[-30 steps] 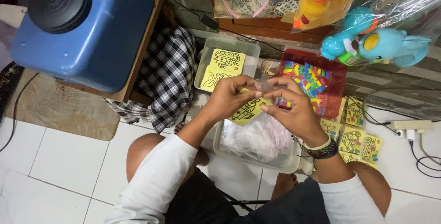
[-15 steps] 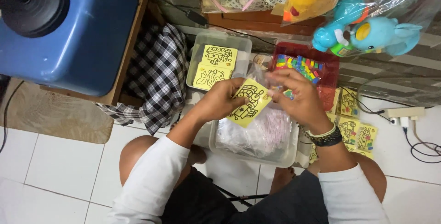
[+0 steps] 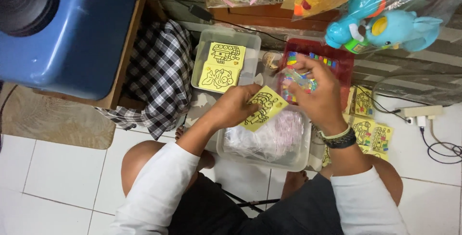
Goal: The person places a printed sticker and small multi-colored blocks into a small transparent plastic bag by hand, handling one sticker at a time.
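Near the middle of the frame we see the left hand (image 3: 236, 106) pinching a yellow card with a black line drawing (image 3: 263, 108), fingers closed on its left edge, so that the card hangs over the clear plastic tub (image 3: 293, 160) below it. That tub holds a heap of thin clear bags (image 3: 272, 136). Just right of the card, the right hand (image 3: 317, 93) is closed on a small clear packet of coloured bits (image 3: 294, 80), held over the near edge of the red tray (image 3: 344, 57); the tray carries rows of small coloured pieces. A dark beaded wristband (image 3: 340, 138) sits on the right wrist.

Above and left of the left hand stands a second clear tub (image 3: 252, 40) with two more yellow cards (image 3: 221, 66) lying flat in it. More such cards (image 3: 370, 134) lie on the floor at right of centre. A checked cloth (image 3: 159, 76) drapes left of the tubs, beside a big blue water jug (image 3: 67, 28) in the upper left. A blue toy in clear wrap (image 3: 385, 25) sits at the upper right, and a white power strip (image 3: 416, 112) lies at the right edge.
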